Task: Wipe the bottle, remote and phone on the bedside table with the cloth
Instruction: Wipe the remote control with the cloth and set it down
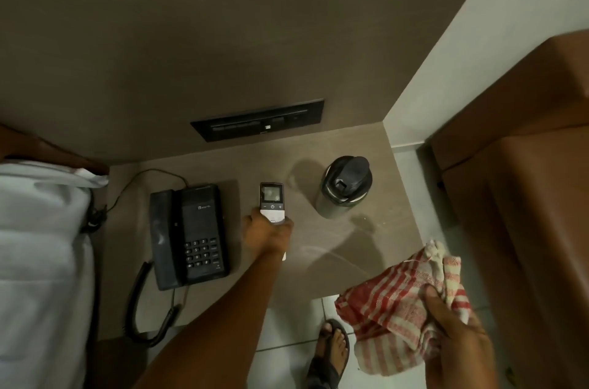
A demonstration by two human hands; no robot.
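Remote [271, 202] lies flat on the worktop [357, 248], and I take it as my landmark: phone [190, 235] just to its left, bottle [345, 186] upright to its right, socket panel [258, 120] on the wall behind it. My left hand [267, 233] covers its near end, fingers [248, 220] curled round it; whether they have fully closed on it I cannot tell. My right hand [459, 337] hangs well to the near right of the remote, past the worktop edge, fingers clamped on the bunched cloth [404, 302].

Risks, as I judge them: a loose one-handed hold could let the remote slip when the cloth rubs it, and pressing over the buttons could trigger them. A wide sweep rightward could tip the bottle. The phone's cord [137, 302] dangles off the near edge, left of the remote, ready to snag my forearm. My sandalled foot [330, 347] stands on the floor below.
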